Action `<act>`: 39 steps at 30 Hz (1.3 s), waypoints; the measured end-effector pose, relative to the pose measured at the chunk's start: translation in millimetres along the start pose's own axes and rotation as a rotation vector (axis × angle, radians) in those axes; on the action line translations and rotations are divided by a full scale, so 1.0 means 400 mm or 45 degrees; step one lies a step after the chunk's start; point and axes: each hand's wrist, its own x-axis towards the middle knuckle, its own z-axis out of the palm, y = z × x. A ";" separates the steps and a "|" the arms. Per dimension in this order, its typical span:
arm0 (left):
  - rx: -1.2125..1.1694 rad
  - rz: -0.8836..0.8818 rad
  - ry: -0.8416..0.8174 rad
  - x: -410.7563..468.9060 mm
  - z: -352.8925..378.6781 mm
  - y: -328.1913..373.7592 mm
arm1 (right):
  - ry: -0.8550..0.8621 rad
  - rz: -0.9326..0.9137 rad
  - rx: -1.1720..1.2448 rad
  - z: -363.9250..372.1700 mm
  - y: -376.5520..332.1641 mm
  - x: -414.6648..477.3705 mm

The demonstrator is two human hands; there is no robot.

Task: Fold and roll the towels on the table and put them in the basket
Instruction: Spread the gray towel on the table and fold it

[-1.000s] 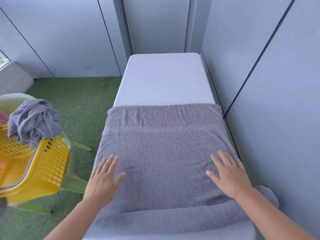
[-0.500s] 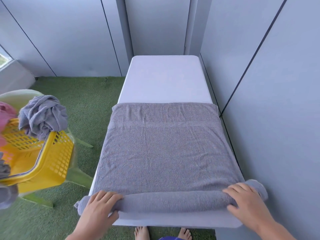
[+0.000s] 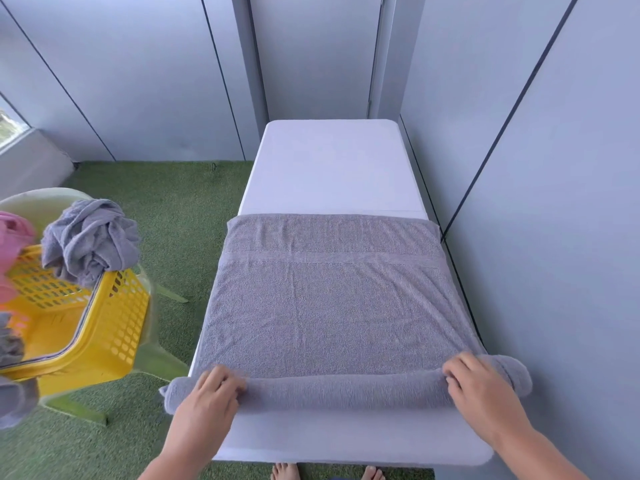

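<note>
As I look down, left hand point(image 3: 207, 393): fingers curled over the top of the roll point(image 3: 346, 391), gripping it near its left end, at about 7 o'clock in my view; I cannot see the thumb.
Right hand point(image 3: 481, 386): fingers bent and bunched together, gripping the same roll near its right end, at about 5 o'clock.
Basket point(image 3: 114, 327): yellow, perforated plastic, tilted on a pale green chair point(image 3: 34, 199) at 9 o'clock, well apart from the table point(image 3: 332, 168).
Basket contents: a crumpled grey towel point(image 3: 91, 233) hangs over the far corner of its rim; a pink cloth point(image 3: 14, 233) lies beside that at the picture's edge; more grey cloth point(image 3: 8, 341) shows at the near left, cut off by the frame.
Grey towel point(image 3: 329, 306): spread flat across the near half of the white table, its woven band running crosswise toward 12 o'clock; its near end is wound into a tight roll lying across the table at 6 o'clock, both ends sticking out past the table's sides.
Table beyond the towel: bare white top toward 12 o'clock.
Floor point(image 3: 166, 202): green artificial grass; my bare toes point(image 3: 284, 472) show under the table's near edge.
</note>
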 end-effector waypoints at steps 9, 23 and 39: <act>0.142 0.021 -0.178 0.005 -0.003 -0.027 | -0.217 -0.075 -0.245 0.002 0.029 -0.004; 0.220 0.129 -0.237 0.062 -0.006 -0.046 | -0.286 -0.100 -0.339 -0.001 0.032 0.060; -0.009 0.074 -0.110 0.120 0.005 -0.044 | -0.125 -0.209 -0.177 -0.008 0.043 0.081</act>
